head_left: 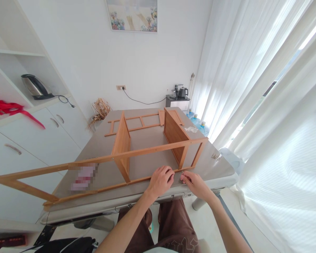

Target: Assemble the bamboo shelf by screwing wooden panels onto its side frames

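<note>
A partly assembled wooden shelf frame (144, 151) lies on its side on the table, two slatted panels standing between its long rails. My left hand (162, 181) is closed, its curled fingers on the near lower rail (139, 181). Just to its right, my right hand (196, 183) pinches a small thin metal piece (182, 172) against the same rail, close to the frame's right end. The piece looks like a hex key, but the fingers cover most of it.
On the grey table (147, 135), a ladder-like wooden frame (143, 122) lies behind the shelf. Small hardware (216, 156) rests at the right edge, a white crumpled wrapper (191, 129) farther back. A blurred paper (83, 177) lies left. Water bottles (200, 124) stand by the curtain.
</note>
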### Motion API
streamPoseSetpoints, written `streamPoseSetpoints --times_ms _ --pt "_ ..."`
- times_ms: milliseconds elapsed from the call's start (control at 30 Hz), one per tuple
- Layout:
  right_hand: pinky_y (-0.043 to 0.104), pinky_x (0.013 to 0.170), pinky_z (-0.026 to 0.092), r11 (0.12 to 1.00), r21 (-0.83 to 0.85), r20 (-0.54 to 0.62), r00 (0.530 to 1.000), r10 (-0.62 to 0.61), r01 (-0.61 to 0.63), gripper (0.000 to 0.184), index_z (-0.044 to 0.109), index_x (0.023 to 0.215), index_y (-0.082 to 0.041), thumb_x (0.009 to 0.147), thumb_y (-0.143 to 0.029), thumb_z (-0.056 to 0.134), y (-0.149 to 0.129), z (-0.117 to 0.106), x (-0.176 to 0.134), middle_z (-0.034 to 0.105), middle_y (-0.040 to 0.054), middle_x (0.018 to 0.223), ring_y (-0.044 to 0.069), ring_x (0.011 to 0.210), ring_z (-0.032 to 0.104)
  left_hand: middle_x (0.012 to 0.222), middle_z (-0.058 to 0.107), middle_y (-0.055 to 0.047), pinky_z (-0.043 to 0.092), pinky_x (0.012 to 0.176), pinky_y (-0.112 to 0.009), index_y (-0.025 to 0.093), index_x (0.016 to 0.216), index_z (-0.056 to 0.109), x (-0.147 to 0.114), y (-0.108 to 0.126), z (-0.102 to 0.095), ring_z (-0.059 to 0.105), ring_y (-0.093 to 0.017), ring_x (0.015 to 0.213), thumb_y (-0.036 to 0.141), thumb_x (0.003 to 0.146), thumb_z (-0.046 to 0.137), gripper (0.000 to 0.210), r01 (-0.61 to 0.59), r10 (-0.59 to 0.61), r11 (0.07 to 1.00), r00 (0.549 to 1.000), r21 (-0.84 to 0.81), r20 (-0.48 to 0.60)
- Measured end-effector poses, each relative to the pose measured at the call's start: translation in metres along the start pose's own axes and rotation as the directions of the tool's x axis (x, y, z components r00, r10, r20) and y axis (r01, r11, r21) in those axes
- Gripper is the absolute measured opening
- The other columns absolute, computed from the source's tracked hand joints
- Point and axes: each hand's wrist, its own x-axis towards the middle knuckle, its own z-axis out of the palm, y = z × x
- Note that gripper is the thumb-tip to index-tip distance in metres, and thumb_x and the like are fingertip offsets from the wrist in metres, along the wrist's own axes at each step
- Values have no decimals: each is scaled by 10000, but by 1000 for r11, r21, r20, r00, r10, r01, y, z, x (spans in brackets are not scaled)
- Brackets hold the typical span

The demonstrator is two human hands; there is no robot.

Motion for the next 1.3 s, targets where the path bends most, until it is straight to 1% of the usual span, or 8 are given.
streamPoseSetpoints --times_ms 133,300,700,867,967,1100,1200,1300 --pt "268 673 394 1000 -5 -34 999 26 -26 294 520 788 -227 998 -317 334 -2 -2 -1 630 13 759 169 710 575 999 647 -24 480 815 -353 227 970 613 0 0 0 586 -194 933 180 937 513 115 -4 4 1000 1000 -1 9" --pt "247 624 384 1000 17 49 999 10 -11 276 518 738 -228 976 -306 401 -7 -4 -2 624 -14 707 151 658 570 996 643 -29 481 822 -352 224 978 614 0 0 -1 586 -192 932 178 942 502 127 -4 4 1000 1000 -8 10" --pt "265 675 388 999 42 -1 1000 24 -24 280 542 758 -223 977 -304 388 -4 -1 -3 620 3 743 165 703 561 994 642 -22 489 828 -354 235 975 614 0 1 0 589 -193 934 175 935 520 118 3 -3 1000 1000 -19 3" --pt "247 639 409 993 109 -6 999 40 -39 317 563 753 -228 987 -382 415 -7 -5 -4 642 -9 720 152 665 579 992 651 -22 494 839 -358 240 971 620 1 1 -1 598 -194 932 186 942 516 120 17 -17 998 1000 -54 -5" --pt "255 651 434 986 150 -100 991 93 -77 358 564 807 -227 1002 -461 377 -7 -4 -2 660 14 769 160 682 589 1018 661 -28 496 864 -356 241 979 625 2 3 -6 607 -190 945 213 963 487 142 53 -57 990 998 -132 -22" --pt "259 636 457 974 202 -176 974 140 -103 406 584 838 -225 992 -537 374 -10 4 4 674 28 781 165 660 590 1028 686 -30 504 887 -335 242 990 641 6 2 -12 629 -180 977 270 988 446 196 147 -162 930 987 -336 -16" --pt "263 650 473 967 237 -200 969 148 -99 421 605 871 -225 984 -563 381 -17 10 9 693 36 813 168 675 612 1041 712 -29 524 879 -322 246 1031 670 12 -3 -14 656 -178 956 341 969 488 215 245 -236 844 968 -477 79" --pt "278 676 487 962 260 -206 969 138 -82 435 623 908 -229 976 -587 386 -25 14 12 702 46 840 178 693 628 1061 734 -26 536 886 -309 236 1065 696 18 -8 -16 674 -175 952 389 940 534 256 304 -243 757 953 -578 183"
